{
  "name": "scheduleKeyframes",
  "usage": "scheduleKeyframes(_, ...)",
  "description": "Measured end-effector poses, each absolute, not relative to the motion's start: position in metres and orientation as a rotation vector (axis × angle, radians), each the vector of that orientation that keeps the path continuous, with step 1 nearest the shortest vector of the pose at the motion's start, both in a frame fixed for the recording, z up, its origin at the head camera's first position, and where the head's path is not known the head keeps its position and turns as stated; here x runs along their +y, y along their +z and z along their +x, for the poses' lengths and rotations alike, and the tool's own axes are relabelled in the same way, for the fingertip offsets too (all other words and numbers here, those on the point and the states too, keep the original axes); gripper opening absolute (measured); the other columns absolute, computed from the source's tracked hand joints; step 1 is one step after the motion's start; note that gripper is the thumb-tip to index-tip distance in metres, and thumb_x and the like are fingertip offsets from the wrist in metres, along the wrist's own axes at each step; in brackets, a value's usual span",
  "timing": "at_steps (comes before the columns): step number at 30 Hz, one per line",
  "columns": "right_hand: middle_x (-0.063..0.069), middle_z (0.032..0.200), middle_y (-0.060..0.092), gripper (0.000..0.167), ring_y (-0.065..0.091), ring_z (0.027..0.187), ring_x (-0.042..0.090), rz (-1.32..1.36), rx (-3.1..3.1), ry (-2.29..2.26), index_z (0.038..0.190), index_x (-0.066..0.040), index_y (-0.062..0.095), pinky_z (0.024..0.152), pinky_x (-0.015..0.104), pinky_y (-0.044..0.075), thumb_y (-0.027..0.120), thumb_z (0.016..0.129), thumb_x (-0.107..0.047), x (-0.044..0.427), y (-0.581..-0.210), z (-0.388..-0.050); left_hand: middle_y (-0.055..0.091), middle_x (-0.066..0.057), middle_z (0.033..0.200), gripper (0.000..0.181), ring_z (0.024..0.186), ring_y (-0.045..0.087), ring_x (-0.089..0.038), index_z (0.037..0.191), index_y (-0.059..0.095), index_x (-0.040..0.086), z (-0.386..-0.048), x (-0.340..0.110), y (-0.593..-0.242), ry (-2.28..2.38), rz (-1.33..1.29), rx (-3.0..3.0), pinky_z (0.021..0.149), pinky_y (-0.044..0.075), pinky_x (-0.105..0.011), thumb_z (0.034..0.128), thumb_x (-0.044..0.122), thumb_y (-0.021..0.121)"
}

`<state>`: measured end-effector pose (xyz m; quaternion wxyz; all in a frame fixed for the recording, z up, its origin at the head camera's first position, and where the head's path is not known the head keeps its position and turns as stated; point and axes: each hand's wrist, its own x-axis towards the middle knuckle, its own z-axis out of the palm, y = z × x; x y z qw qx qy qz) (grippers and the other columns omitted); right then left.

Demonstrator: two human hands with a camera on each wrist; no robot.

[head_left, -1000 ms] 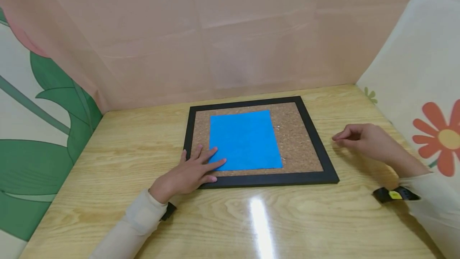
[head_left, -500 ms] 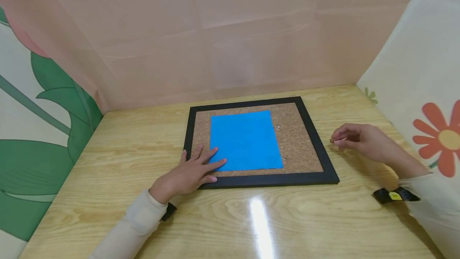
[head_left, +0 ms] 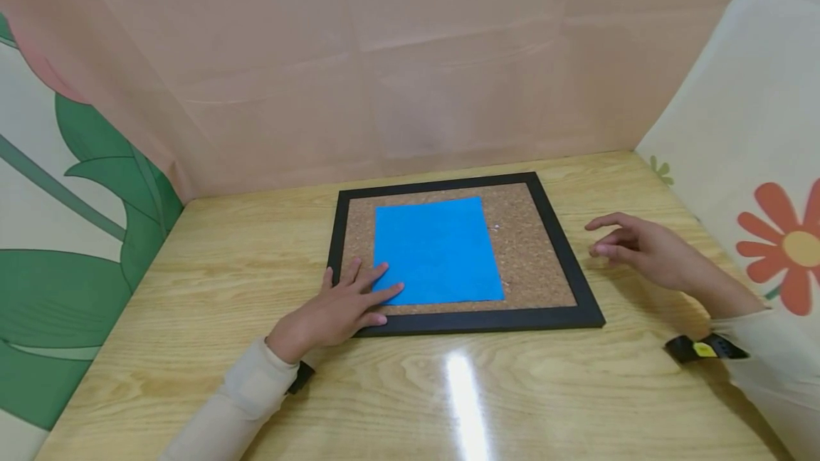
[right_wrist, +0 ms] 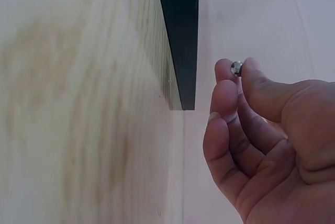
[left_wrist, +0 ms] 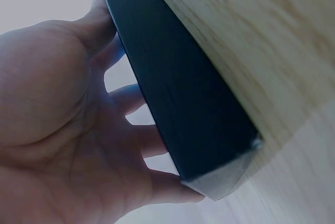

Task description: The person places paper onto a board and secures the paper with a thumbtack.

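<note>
A blue square sheet (head_left: 435, 247) lies flat on a cork board (head_left: 532, 255) with a black frame (head_left: 500, 319). My left hand (head_left: 336, 304) rests spread over the board's near-left corner, fingertips on the sheet's lower left. In the left wrist view, the fingers of my left hand (left_wrist: 104, 114) lie straight across the black frame (left_wrist: 167, 67). To the right of the board, my right hand (head_left: 647, 251) is raised above the table. The right wrist view shows my right hand (right_wrist: 277, 140) pinching a small shiny pushpin (right_wrist: 237, 68) between thumb and a fingertip.
Small pins (head_left: 496, 227) sit on the bare cork right of the sheet; their exact state is too small to tell. The wooden table (head_left: 256, 233) meets a pinkish sheeted wall (head_left: 410, 77) behind, with a flower-patterned side wall (head_left: 781, 162) at right.
My right hand's fingers have parted; one finger now extends forward above the thumb, while the pinch stays low. My left hand, the sheet and the board have not moved.
</note>
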<state>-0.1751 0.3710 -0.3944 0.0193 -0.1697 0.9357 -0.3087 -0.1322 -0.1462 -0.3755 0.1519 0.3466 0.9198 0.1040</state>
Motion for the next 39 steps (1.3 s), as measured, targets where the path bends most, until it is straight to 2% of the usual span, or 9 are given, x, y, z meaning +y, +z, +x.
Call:
scheduleKeyframes(7,0.006,0.093,0.076,0.026,0.066,0.073,0.003,-0.478,2.94,-0.91,0.126,-0.008,0.061,0.061,0.023,0.052,0.058,0.1,-0.007,0.368,-0.393,-0.175,0.012,-0.011,0.168,0.054,0.151,0.005,-0.052,0.157,0.031,0.031,-0.131,-0.147,-0.375,0.306,0.997,2.642,0.107,0.008,-0.082,0.1054,0.04,0.044)
scheduleKeyframes(13,-0.002,0.085,0.074,0.017,0.064,0.07,0.004,-0.543,3.019,-0.848,0.115,-0.013,0.068,0.058,0.022,0.047,0.062,0.099,-0.014,0.365,-0.393,-0.174,0.012,-0.01,0.169,0.054,0.151,0.004,-0.051,0.157,0.031,0.031,-0.13,-0.146,-0.375,0.306,0.982,2.645,0.108,0.008,-0.081,0.1054,0.04,0.044)
scheduleKeyframes(21,-0.001,0.093,0.074,0.015,0.055,0.069,0.002,-0.57,3.006,-0.818,0.108,-0.016,0.072,0.057,0.023,0.041,0.06,0.101,-0.021,0.342,-0.381,-0.177,0.011,-0.008,0.169,0.054,0.152,0.002,-0.049,0.157,0.03,0.033,-0.131,-0.142,-0.375,0.31,0.966,2.638,0.109,0.007,-0.08,0.105,0.043,0.043)
scheduleKeyframes(25,0.003,0.092,0.072,0.017,0.052,0.069,0.007,-0.555,2.944,-0.848,0.107,-0.012,0.071,0.058,0.024,0.041,0.058,0.102,-0.023,0.317,-0.366,-0.186,0.011,-0.008,0.169,0.054,0.152,0.003,-0.049,0.157,0.03,0.033,-0.133,-0.138,-0.375,0.314,0.973,2.631,0.109,0.007,-0.081,0.1054,0.042,0.043)
scheduleKeyframes(29,0.008,0.096,0.07,0.021,0.057,0.079,0.016,-0.579,2.843,-0.893,0.109,-0.008,0.069,0.066,0.026,0.047,0.056,0.103,-0.024,0.282,-0.351,-0.201,0.012,-0.008,0.169,0.054,0.152,0.005,-0.049,0.157,0.03,0.033,-0.134,-0.135,-0.376,0.291,0.979,2.633,0.109,0.008,-0.081,0.1056,0.041,0.043)
scheduleKeyframes(34,0.013,0.108,0.07,0.025,0.06,0.095,0.028,-0.537,2.655,-1.018,0.118,-0.005,0.065,0.08,0.035,0.05,0.054,0.104,-0.023,0.239,-0.348,-0.23,0.012,-0.008,0.169,0.053,0.152,0.005,-0.049,0.157,0.03,0.033,-0.135,-0.133,-0.376,0.275,0.982,2.638,0.109,0.009,-0.081,0.1059,0.041,0.042)
scheduleKeyframes(37,0.013,0.116,0.068,0.028,0.057,0.101,0.03,-0.444,2.615,-0.995,0.122,-0.007,0.065,0.084,0.04,0.05,0.055,0.104,-0.027,0.216,-0.353,-0.252,0.012,-0.008,0.169,0.053,0.152,0.005,-0.05,0.157,0.031,0.033,-0.136,-0.13,-0.376,0.282,0.976,2.642,0.109,0.008,-0.08,0.1057,0.041,0.042)
scheduleKeyframes(39,0.013,0.128,0.064,0.034,0.054,0.111,0.032,-0.352,2.567,-0.962,0.127,-0.011,0.064,0.093,0.049,0.048,0.055,0.104,-0.033,0.202,-0.357,-0.267,0.012,-0.008,0.169,0.053,0.152,0.005,-0.05,0.157,0.031,0.033,-0.137,-0.128,-0.377,0.298,0.97,2.639,0.109,0.008,-0.08,0.1054,0.041,0.043)
